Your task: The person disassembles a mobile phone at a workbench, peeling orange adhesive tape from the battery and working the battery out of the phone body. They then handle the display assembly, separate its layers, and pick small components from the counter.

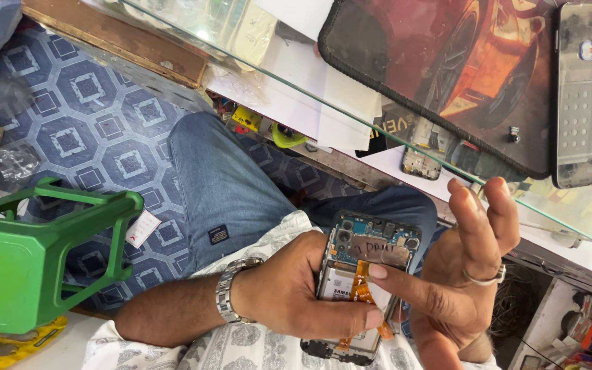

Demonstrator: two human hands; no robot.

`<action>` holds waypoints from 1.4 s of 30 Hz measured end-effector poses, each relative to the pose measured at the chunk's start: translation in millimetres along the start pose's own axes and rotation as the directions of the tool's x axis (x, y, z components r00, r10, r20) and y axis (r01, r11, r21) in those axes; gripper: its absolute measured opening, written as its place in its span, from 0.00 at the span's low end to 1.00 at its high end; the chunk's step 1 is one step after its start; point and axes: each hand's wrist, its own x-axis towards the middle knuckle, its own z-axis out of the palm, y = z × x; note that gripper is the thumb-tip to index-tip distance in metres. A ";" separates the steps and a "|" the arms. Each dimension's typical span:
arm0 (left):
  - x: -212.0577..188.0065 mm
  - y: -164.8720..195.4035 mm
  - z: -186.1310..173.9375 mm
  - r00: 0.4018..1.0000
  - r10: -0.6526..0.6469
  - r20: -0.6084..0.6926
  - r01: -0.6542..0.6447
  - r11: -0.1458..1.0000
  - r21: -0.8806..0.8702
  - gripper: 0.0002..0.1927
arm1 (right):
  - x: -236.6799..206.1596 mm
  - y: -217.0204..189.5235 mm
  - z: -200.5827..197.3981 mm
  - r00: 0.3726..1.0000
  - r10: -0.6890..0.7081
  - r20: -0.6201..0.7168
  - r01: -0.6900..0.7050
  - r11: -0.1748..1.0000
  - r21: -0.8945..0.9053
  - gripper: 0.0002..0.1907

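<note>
My left hand (pixel 296 294), with a metal watch (pixel 231 291) on the wrist, grips an opened phone (pixel 368 250) with its back cover off. The phone's circuit board, camera modules, battery and an orange flex cable (pixel 361 291) are exposed. My left thumb lies across the lower part of the phone. My right hand (pixel 471 274), wearing a ring, is beside the phone with its fingers spread. Its index fingertip rests on the phone's inside near the flex cable and holds nothing.
A glass counter (pixel 296 89) carries a mat with a car picture (pixel 447 68), a bare phone frame (pixel 587 96) and a small circuit board (pixel 421 154). A green plastic stool (pixel 15 267) stands at the left on blue patterned flooring (pixel 83 116). My jeans-clad knee (pixel 227 185) is below the phone.
</note>
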 end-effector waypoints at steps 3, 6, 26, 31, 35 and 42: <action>-0.5 0.7 0.3 0.999 -0.019 0.030 0.020 0.999 -0.025 0.06 | -0.9 3.9 4.5 0.997 -0.041 -0.064 0.045 0.997 0.063 0.45; -0.4 2.2 2.4 0.999 0.014 0.044 -0.013 1.000 -0.015 0.06 | -3.0 8.7 9.4 0.978 -0.088 -0.188 0.107 0.990 0.093 0.43; 1.1 12.5 3.4 0.996 -0.046 0.071 0.057 0.987 -0.151 0.08 | -31.2 29.9 -8.8 0.963 0.036 -0.266 0.058 0.940 0.337 0.43; -0.4 12.0 2.9 0.996 -0.050 0.069 0.060 0.987 -0.147 0.08 | -31.6 31.6 -8.4 0.968 0.017 -0.250 0.081 0.922 0.379 0.44; 1.2 10.2 2.7 0.999 0.020 0.038 -0.017 0.997 -0.077 0.09 | -32.7 31.4 -7.9 0.963 0.044 -0.265 0.055 0.933 0.356 0.45; 1.5 9.5 1.3 0.999 -0.006 0.035 0.008 0.998 -0.055 0.10 | -36.5 31.0 -8.6 0.969 0.069 -0.239 0.031 0.921 0.389 0.46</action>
